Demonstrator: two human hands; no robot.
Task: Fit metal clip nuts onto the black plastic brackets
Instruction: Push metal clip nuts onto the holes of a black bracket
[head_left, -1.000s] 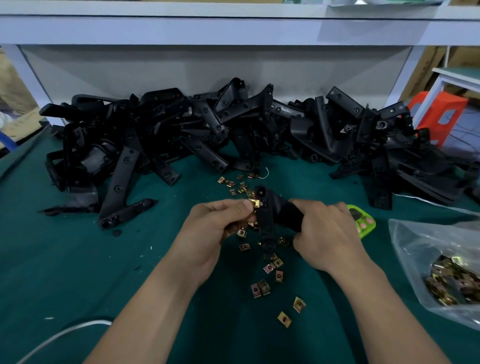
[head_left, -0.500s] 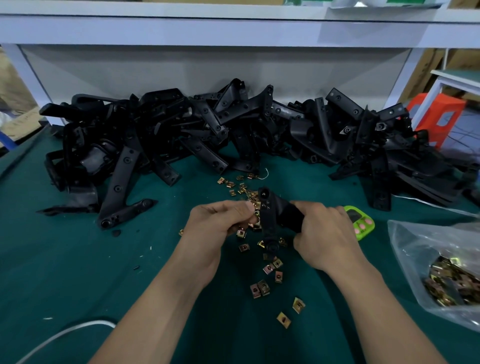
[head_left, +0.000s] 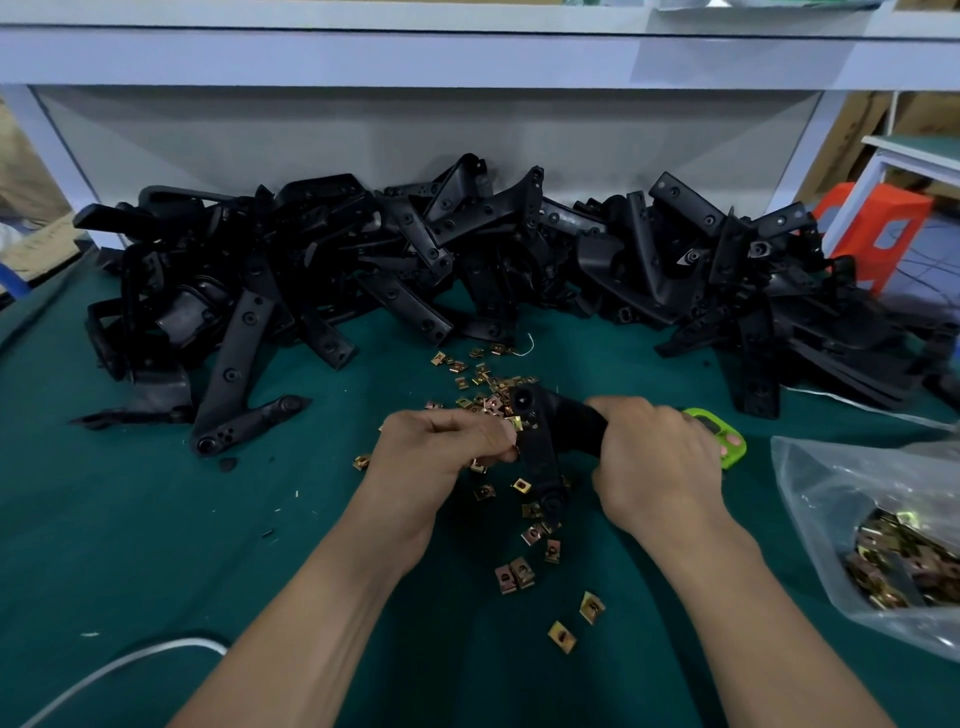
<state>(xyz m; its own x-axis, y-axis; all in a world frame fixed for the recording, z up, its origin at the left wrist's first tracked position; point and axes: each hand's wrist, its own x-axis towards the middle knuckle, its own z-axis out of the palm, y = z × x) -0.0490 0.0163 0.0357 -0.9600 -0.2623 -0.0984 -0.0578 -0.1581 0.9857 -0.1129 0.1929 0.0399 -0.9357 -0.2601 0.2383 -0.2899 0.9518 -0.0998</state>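
1. Spanning the near scene, a green workbench (head_left: 130, 545) serves as the assembly surface, with a white shelf frame at its far edge.
2. A heap of black plastic brackets (head_left: 395, 260) runs left to right along the far side. It is probably the stock awaiting fitting, piled within arm's reach.
3. A clear plastic bag (head_left: 831, 483) lies at the near right, and brass-coloured clip nuts show through its wall. It looks like the reserve supply.
4. The right hand (head_left: 654, 457) curls tightly round the thick end of the held bracket (head_left: 540, 457). It props the bracket above the table centre, its slim arm pointing toward the worker, seemingly to steady it for fitting.
5. The left hand (head_left: 441, 452), fingers bunched, pinches a clip nut (head_left: 514, 423) against the bracket's left edge, just below its far round boss. The nut seems to be going on, but how far it is seated cannot be told.
6. A small green gadget (head_left: 722, 441), perhaps a timer, peeks out beyond the right hand. Its face is mostly hidden.
7. Loose clip nuts (head_left: 514, 571) are scattered from the heap's foot to the near centre, under and between the hands, apparently spread so single pieces are easy to pick up.
8. No brand, label or writing can be read on any item.
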